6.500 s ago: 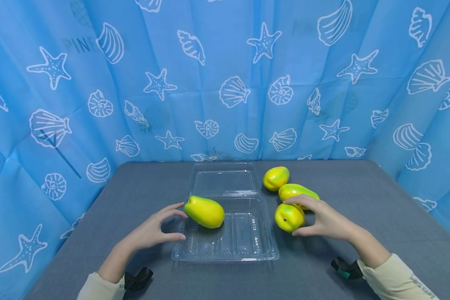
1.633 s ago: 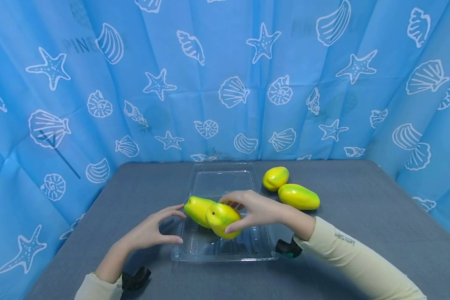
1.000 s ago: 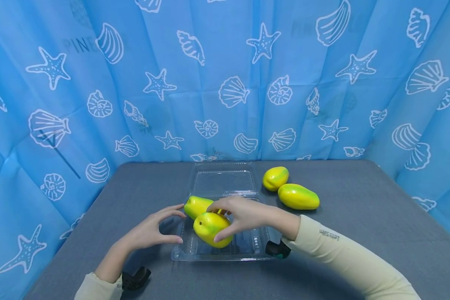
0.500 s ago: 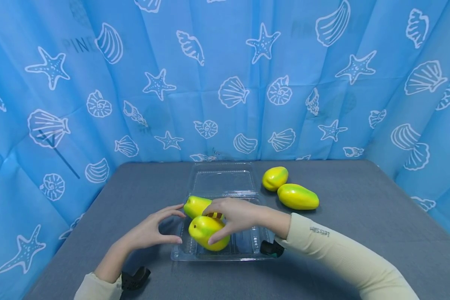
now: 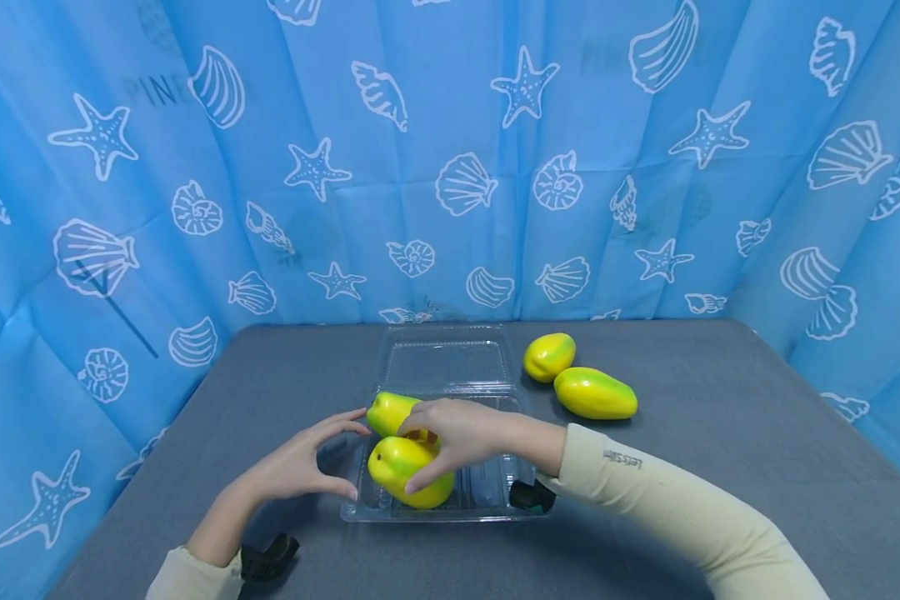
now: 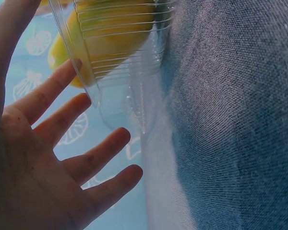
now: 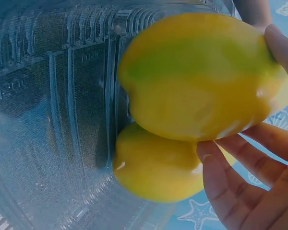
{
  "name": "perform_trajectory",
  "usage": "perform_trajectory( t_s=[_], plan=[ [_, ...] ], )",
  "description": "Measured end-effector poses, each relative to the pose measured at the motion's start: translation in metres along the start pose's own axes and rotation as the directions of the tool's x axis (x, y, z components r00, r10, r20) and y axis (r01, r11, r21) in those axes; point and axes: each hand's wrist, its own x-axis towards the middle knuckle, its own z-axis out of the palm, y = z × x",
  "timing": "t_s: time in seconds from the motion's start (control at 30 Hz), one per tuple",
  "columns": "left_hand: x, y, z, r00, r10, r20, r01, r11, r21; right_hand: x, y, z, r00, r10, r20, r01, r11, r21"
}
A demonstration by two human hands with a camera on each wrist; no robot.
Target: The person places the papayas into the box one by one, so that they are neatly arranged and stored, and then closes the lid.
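A yellow-green papaya is in my right hand, low over the left front of a clear plastic clamshell container. The right wrist view shows the thumb on one side of this papaya and the fingers on the other. Just behind it, partly covered by the hand, a second papaya lies in the container. My left hand is at the container's left side, thumb and fingers spread, gripping nothing. In the left wrist view, its fingertips are at the container's rim.
The container's lid lies folded back behind the base. Two more papayas rest on the grey cloth-covered table to the right. A blue shell-print curtain closes off the back and sides.
My right hand has carried a papaya from the right-hand group leftward over the container, then lower and towards its front left corner. The left hand has stayed nearly still, its thumb shifting slightly.
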Motion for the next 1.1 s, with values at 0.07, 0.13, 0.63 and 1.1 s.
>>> perform_trajectory(
  t_s=[0.07,0.13,0.63,1.1],
  plan=[
    [0.0,-0.001,0.0,1.0,0.011,0.005,-0.011,1.0,0.001,0.002,0.0,0.0,1.0,-0.009,0.005,0.009,1.0,-0.005],
    [0.0,-0.001,0.0,1.0,0.005,0.002,-0.005,1.0,-0.001,0.003,-0.001,0.001,1.0,-0.019,0.008,0.019,1.0,-0.015],
    [0.0,-0.002,0.0,1.0,-0.001,-0.009,0.001,1.0,-0.014,0.013,-0.005,0.005,0.999,-0.005,0.046,0.006,1.0,-0.008],
    [0.0,-0.004,0.001,0.999,0.037,0.007,-0.037,0.999,-0.007,0.016,-0.003,0.006,0.999,-0.004,0.047,0.006,0.999,-0.038]
  ],
)
